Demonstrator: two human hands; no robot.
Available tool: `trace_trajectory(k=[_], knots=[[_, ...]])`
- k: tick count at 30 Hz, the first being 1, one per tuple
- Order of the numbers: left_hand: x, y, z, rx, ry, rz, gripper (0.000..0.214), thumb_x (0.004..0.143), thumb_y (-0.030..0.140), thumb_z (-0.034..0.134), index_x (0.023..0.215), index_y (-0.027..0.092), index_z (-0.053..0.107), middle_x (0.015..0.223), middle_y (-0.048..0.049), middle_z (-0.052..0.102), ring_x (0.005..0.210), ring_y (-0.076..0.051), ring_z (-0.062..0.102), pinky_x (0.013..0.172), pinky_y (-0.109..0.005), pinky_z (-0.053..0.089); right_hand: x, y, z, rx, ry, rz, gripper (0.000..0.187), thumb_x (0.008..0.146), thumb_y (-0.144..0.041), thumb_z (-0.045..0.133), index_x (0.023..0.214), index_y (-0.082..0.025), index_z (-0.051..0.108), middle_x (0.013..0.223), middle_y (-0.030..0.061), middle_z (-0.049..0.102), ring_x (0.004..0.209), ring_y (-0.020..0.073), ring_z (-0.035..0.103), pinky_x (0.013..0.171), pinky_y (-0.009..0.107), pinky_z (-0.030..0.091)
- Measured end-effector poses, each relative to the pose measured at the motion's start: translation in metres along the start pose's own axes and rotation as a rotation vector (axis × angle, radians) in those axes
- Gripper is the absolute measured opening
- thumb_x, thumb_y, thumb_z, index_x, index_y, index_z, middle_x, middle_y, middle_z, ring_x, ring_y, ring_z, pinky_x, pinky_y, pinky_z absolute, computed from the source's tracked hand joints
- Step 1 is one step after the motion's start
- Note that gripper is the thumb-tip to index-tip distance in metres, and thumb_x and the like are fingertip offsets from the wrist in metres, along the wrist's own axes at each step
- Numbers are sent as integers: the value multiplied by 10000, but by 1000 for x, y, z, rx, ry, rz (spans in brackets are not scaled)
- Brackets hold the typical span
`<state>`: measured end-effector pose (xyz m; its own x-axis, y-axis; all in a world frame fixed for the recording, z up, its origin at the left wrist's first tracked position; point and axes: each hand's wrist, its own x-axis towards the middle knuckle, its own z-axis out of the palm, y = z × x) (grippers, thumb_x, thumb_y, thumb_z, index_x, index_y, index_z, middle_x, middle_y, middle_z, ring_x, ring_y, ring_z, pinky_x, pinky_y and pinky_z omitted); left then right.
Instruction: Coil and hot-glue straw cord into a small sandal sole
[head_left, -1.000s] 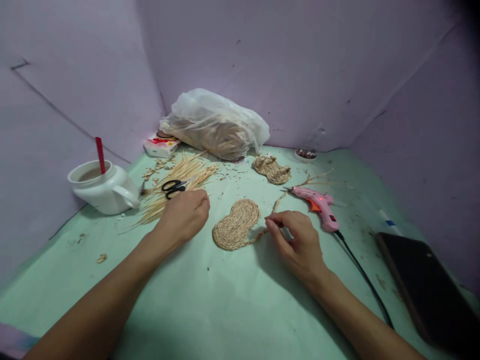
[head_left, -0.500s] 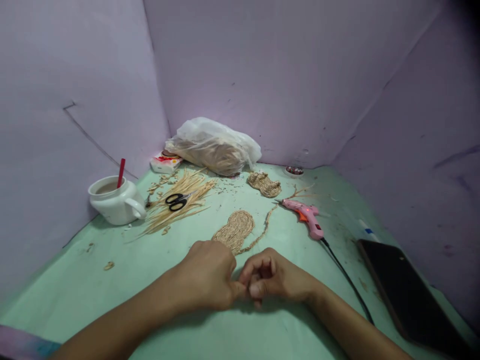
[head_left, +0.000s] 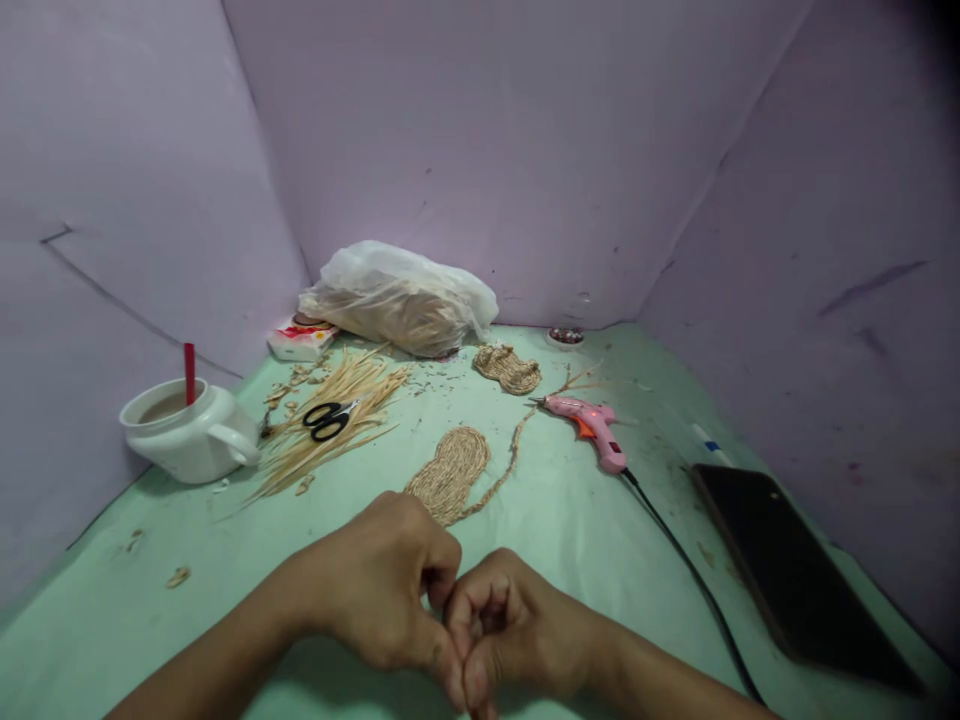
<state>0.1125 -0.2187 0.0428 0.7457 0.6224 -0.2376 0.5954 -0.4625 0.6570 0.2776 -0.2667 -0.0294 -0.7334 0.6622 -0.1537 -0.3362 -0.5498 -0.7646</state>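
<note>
My left hand [head_left: 386, 590] and my right hand [head_left: 510, 625] are curled into loose fists and pressed together knuckle to knuckle near the front of the green table [head_left: 585, 540]. I cannot make out anything inside either fist. Just beyond them lies a flat braided-straw sole [head_left: 448, 474] with a loose braid tail running off toward the back right. A second, smaller straw sole [head_left: 508, 368] lies farther back.
A pink glue gun [head_left: 589, 425] with a black cord lies right of the sole. Black scissors [head_left: 327, 418] rest on loose straw strips. A white cup [head_left: 187, 435] with a red stick stands left. A plastic bag of straw [head_left: 397, 300] sits at the back. A dark phone [head_left: 787, 570] lies right.
Both hands left the sole and the braid, drew back toward me and came together as closed fists. The view shifted a little.
</note>
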Motion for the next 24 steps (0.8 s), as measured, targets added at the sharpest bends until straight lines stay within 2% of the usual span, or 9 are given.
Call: trace_trajectory(k=[3,4,7,10,13,15,18,21,24], knots=[[7,-4,-1,66,226,-5,334,508,404,804,575,156,591,495,85,410,469,-60,331,453,-195,248,1,-5,-6,28,58,-169,359,595,-369,834,629,-114,583,459,-44,587,356,56,523,420,194,513],[8,-4,-2,100,269,-12,326,527,407,799,594,154,606,507,79,429,473,-61,345,461,-197,252,2,-6,-8,24,69,-200,363,616,-382,823,640,-117,576,437,-51,567,354,57,516,426,199,517],[6,-3,-10,146,246,-20,308,558,426,789,641,167,644,534,65,487,490,-72,403,475,-198,279,3,-7,-11,18,61,-205,367,653,-396,803,671,-122,560,430,-62,541,370,56,518,455,208,525],[-1,-9,-24,94,232,-46,306,592,466,764,676,186,672,556,48,549,521,-91,476,510,-202,352,0,-6,-12,24,13,-175,368,666,-390,798,679,-125,543,457,-69,533,368,44,499,468,217,526],[-7,-24,-42,-36,417,-67,217,632,404,731,653,197,671,564,27,596,551,-114,536,543,-214,417,-3,-6,-13,21,-78,-89,395,647,-392,811,662,-127,517,528,-55,552,412,42,525,507,223,532],[-8,-35,-51,-152,599,-69,174,643,361,720,709,205,679,576,24,604,522,-114,534,503,-214,418,-4,-7,-14,6,-118,-28,415,654,-423,798,663,-132,502,568,-44,556,448,50,552,514,210,522],[-7,-48,-57,-373,825,-40,109,704,307,679,753,211,664,563,35,571,457,-95,487,446,-215,392,-4,-8,-13,-51,-124,-8,426,725,-489,721,654,-148,477,523,-61,499,424,34,488,464,174,475],[-4,-53,-55,-547,898,20,110,746,289,648,690,196,629,557,25,552,480,-100,483,441,-219,372,-4,-10,-12,-138,-81,-9,472,750,-543,670,595,-169,429,459,-95,395,381,17,371,408,157,435],[0,-52,-49,-639,887,45,217,788,314,590,614,188,559,485,50,450,423,-80,396,443,-227,357,-3,-10,-14,-264,26,19,550,726,-619,641,519,-181,379,417,-109,328,326,16,356,345,147,386]])
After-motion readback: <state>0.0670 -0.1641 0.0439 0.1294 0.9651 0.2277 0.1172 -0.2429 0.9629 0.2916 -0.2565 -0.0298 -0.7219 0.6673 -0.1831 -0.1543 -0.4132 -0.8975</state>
